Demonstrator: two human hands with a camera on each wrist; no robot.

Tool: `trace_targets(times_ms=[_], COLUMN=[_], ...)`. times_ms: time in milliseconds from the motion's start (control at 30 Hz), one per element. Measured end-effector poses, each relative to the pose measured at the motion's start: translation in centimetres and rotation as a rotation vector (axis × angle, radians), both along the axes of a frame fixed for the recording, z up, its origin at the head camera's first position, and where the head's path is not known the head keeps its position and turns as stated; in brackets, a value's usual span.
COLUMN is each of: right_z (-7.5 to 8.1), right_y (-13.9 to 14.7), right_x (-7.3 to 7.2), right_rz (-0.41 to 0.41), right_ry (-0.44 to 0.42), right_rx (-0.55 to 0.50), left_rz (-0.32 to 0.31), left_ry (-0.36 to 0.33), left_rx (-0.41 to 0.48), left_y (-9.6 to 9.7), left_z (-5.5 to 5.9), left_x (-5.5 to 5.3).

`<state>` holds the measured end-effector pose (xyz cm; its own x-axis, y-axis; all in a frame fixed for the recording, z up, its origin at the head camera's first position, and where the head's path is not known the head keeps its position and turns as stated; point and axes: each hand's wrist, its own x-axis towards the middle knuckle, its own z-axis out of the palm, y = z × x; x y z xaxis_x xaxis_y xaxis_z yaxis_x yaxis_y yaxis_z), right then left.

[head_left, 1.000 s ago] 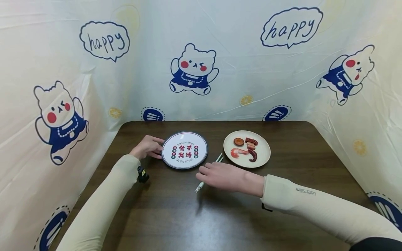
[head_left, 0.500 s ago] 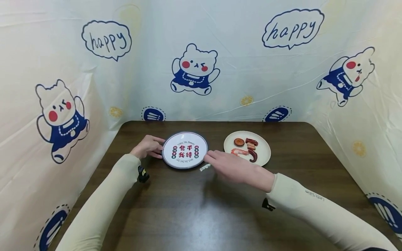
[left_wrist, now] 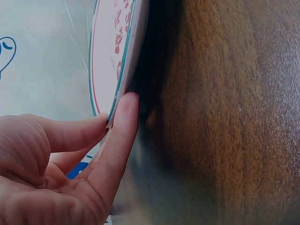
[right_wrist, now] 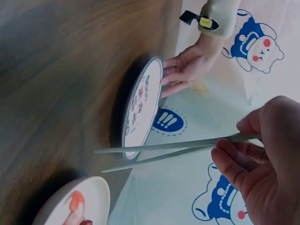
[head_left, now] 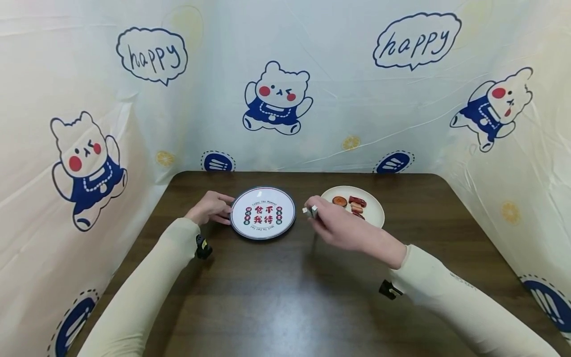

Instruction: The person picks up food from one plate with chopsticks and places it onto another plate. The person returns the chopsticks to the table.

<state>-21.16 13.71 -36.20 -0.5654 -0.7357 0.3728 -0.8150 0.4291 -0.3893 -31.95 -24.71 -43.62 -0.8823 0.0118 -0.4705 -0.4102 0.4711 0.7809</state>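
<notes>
Woodgrain tabletop (head_left: 267,297): left hand (head_left: 211,208) pinches the lettered plate (head_left: 262,214) at nine o'clock, apparently to steady it; right hand (head_left: 341,225) grips chopsticks (right_wrist: 178,146).

chopsticks (right_wrist: 187,144): pale green | lettered plate (head_left: 262,213): white, red-green print | food plate (head_left: 375,212): cream

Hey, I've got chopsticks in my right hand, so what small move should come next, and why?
Probably move the chopsticks over toward the shrimp: their tips stand apart with nothing between them, near the cream plate that holds the food, while the left hand holds the rim of the printed plate.
</notes>
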Motion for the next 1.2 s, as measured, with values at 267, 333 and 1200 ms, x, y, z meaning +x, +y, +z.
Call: trace_targets(times_ms=[267, 333, 1200], right_z=[1.1, 1.1, -0.1], right_y=[0.3, 0.3, 1.6], right_x=[0.6, 0.7, 0.3], right_rz=[-0.121, -0.142, -0.186], right_ry=[-0.087, -0.132, -0.388], right_rx=[-0.12, -0.132, -0.184], left_rz=[-0.014, -0.012, -0.013], left_ry=[-0.003, -0.009, -0.011], left_rx=[-0.003, -0.001, -0.013], left_y=[0.1, 0.1, 0.0], left_z=[0.2, 0.2, 0.4], left_x=[0.0, 0.1, -0.2])
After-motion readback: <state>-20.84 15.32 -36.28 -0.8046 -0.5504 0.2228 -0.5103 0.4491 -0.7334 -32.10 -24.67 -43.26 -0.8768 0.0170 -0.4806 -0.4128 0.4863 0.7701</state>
